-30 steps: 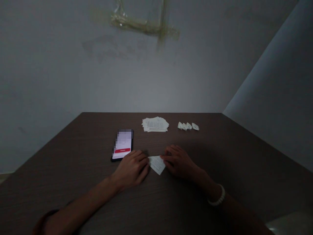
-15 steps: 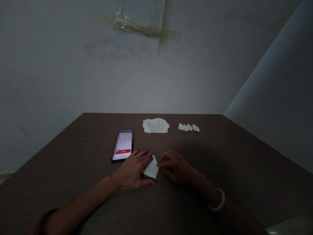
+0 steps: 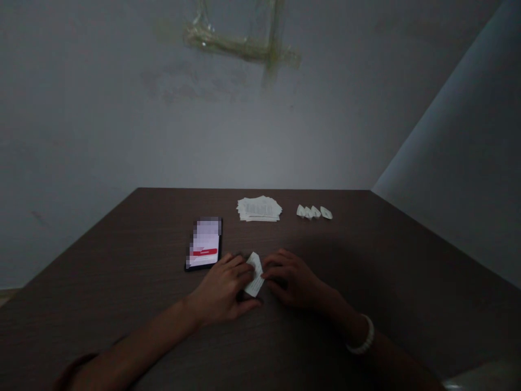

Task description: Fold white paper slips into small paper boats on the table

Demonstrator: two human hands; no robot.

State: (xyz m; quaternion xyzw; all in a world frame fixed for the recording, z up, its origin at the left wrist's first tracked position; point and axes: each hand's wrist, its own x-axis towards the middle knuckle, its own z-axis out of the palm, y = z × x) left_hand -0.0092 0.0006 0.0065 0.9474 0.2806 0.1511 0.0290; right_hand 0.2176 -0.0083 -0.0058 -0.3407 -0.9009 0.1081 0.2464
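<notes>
A small folded white paper slip (image 3: 255, 274) stands out on the dark table, narrow and tilted, with printed marks on it. My left hand (image 3: 222, 290) presses its fingertips against the slip's left side. From the other side, my right hand (image 3: 291, 279) touches it with the thumb and fingertips. Both hands pinch the slip between them, low on the tabletop, and their fingers hide its lower corners. A white beaded bracelet (image 3: 363, 335) circles my right wrist.
A smartphone (image 3: 203, 244) with a pixelated screen lies just beyond my left hand. Farther out on the brown wood-grain table (image 3: 122, 282) are a stack of printed paper slips (image 3: 259, 208) and a row of small folded paper boats (image 3: 313, 212). Walls bound the far edge.
The slip has gone from a wide triangular shape to a narrow folded strip and turned more upright. Both hands have drawn closer around it.
</notes>
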